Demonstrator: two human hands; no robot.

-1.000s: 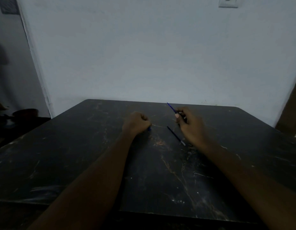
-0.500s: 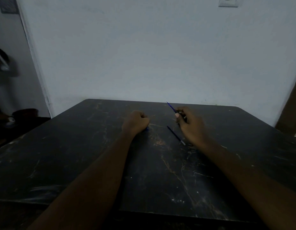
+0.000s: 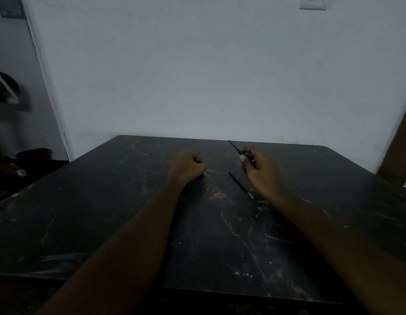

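Thin blue rod (image 3: 235, 147), a pen refill or a slim pen, too fine to tell which. It is pinched in the right hand (image 3: 263, 173) between thumb and curled fingers, free end slanting up and away to the left, clear of the tabletop. A second piece, a dark stick (image 3: 240, 184) with a pale tip, lies flat on the table (image 3: 106, 212) just beside the right hand on its inner side; touching or a hair apart, cannot say. Its long axis runs on a diagonal, the dark end farther off and leftward, the pale tip nearer the person and rightward, roughly parallel to the held rod. It sits in the gap between the two hands but much closer to the right. The left hand (image 3: 188, 165) is a tight fist resting on the table, well apart from the stick; a small blue piece (image 3: 202, 176) peeks out under its little-finger side, so the fist seems closed round it, perhaps a cap. Judgement: the work looks like putting a pen together, and the next move turns on that stick. The right hand is nearer but occupied, so the left would have to cross inward to reach it, coming at it along the diagonal. Beyond: pale wall, wall switch (image 3: 312, 2) at top right, dim clutter at far left.
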